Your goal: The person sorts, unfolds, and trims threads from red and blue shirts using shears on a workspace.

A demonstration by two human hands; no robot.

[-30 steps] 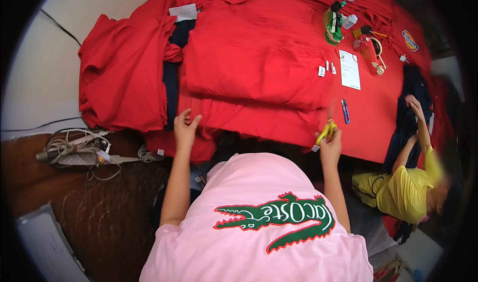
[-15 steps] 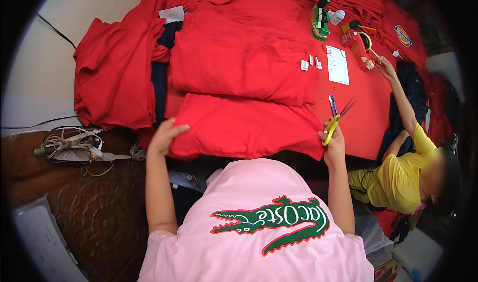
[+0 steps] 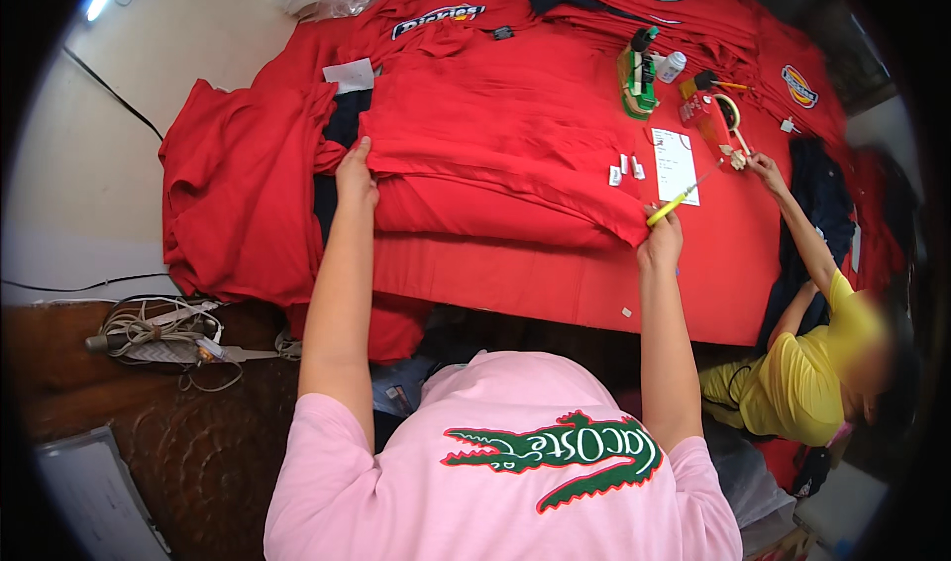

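Observation:
A red garment lies spread on the stack in the middle of the table, its near edge raised in a long fold. At the left end of that fold my left hand grips the cloth, fingers closed. My right hand pinches the right corner and also holds yellow-handled scissors, whose blades point away to the right. Small white labels stick out at the garment's right side. More folded red cloth shows beneath the raised edge.
A bunched red garment lies at left. Beyond my right hand are a white paper slip, a green tape dispenser, a white bottle and a tape roll. A co-worker's hand reaches in at right. Coiled cables lie at lower left.
Both hands have moved away from me, carrying the garment's near edge up over the stack. The red tabletop in front now shows more. The scissors have swung to point farther right.

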